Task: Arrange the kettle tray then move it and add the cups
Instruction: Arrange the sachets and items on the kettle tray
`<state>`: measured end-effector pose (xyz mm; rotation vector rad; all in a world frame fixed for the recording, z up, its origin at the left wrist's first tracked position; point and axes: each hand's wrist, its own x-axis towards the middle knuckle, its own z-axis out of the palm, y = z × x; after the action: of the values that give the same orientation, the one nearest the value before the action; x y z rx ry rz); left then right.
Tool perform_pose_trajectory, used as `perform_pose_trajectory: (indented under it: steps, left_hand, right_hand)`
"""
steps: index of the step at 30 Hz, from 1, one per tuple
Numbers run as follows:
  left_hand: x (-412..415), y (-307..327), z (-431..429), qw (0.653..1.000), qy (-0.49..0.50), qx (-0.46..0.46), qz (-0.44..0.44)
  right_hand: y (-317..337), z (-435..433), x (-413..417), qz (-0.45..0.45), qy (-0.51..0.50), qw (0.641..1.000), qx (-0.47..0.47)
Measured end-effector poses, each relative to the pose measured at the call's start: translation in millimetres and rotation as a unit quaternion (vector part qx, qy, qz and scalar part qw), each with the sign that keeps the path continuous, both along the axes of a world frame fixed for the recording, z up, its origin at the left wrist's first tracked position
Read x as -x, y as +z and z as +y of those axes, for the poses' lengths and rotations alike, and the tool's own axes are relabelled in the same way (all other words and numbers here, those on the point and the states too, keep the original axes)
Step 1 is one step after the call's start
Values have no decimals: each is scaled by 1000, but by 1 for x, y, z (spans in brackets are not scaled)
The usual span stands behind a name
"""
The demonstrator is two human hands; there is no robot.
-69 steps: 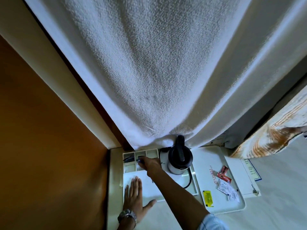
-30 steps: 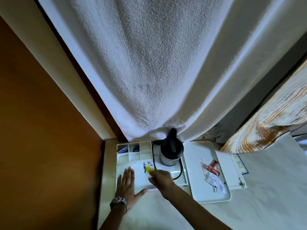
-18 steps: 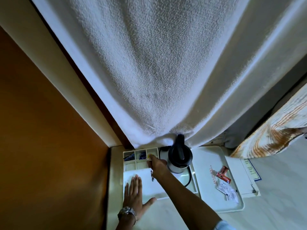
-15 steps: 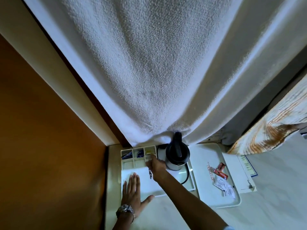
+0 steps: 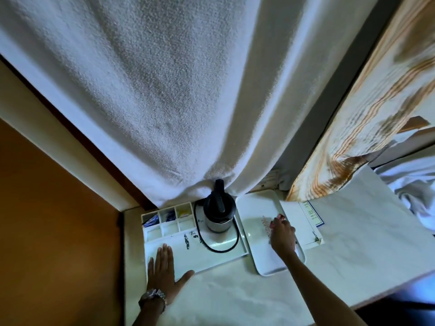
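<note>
A white kettle tray (image 5: 219, 257) lies on the counter, with small compartments along its far left. Blue sachets (image 5: 150, 222) and a yellow sachet (image 5: 183, 212) sit in the far compartments. A black and steel kettle (image 5: 219, 212) stands at the tray's far right, its black cord (image 5: 211, 243) looped on the tray. My left hand (image 5: 164, 271) lies flat, fingers spread, on the tray's near left corner. My right hand (image 5: 281, 234) is over a second white tray (image 5: 263, 264) to the right, its fingers at red sachets (image 5: 279, 218); the grip is hidden.
A thick white towel (image 5: 164, 90) hangs down to just behind the kettle. A printed card (image 5: 303, 222) lies right of the second tray, under a patterned cloth (image 5: 353, 137). An orange-brown wall (image 5: 58, 231) closes the left side. The pale counter (image 5: 235, 297) extends toward me.
My right hand left the yellow sachet in a far compartment, then swung right to the red sachets on the second tray. My left hand stayed flat on the kettle tray.
</note>
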<state>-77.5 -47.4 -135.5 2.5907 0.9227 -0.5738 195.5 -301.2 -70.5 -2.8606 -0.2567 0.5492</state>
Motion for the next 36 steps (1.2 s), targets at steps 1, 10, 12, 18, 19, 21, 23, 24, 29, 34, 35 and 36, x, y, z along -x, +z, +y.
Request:
perform_pose_trajectory:
  steps: [1, 10, 12, 18, 19, 21, 23, 24, 29, 34, 35, 36]
  left_hand:
    - [-1, 1, -2, 1000, 0, 3, 4]
    - [-5, 13, -1, 1000, 3, 18, 16]
    - [-5, 14, 0, 1000, 1, 20, 16]
    - [-6, 12, 1, 1000, -7, 23, 12]
    - [-6, 11, 1, 1000, -8, 20, 13]
    - [-6, 10, 3, 1000, -8, 7, 13]
    - [-4, 9, 4, 1000, -9, -2, 9]
    - [-3, 8, 3, 1000, -9, -4, 6]
    - [-8, 10, 0, 1000, -11, 3, -4]
    - [-6, 13, 0, 1000, -3, 6, -21]
    - [-5, 12, -1, 1000, -1, 4, -26]
    - [-6, 11, -2, 1000, 0, 2, -31]
  right_hand:
    - [0, -1, 0, -1, 11, 1000, 9]
    - [15, -4, -18, -9, 117, 993, 12]
    - [17, -9, -26, -38, 172, 983, 53]
    - [14, -15, -47, -40, 264, 961, 69]
    - [13, -15, -47, -38, 262, 961, 72]
    - [8, -16, -48, -40, 260, 962, 70]
    - [7, -14, -48, -18, 249, 968, 29]
    - [7, -12, -48, 1, 240, 971, -1]
    - [19, -2, -36, 7, 2, 986, -170]
    - [3, 22, 40, 159, -216, 903, -335]
    - [1, 28, 60, 224, -230, 880, -351]
    - [0, 35, 77, 283, -232, 855, -368]
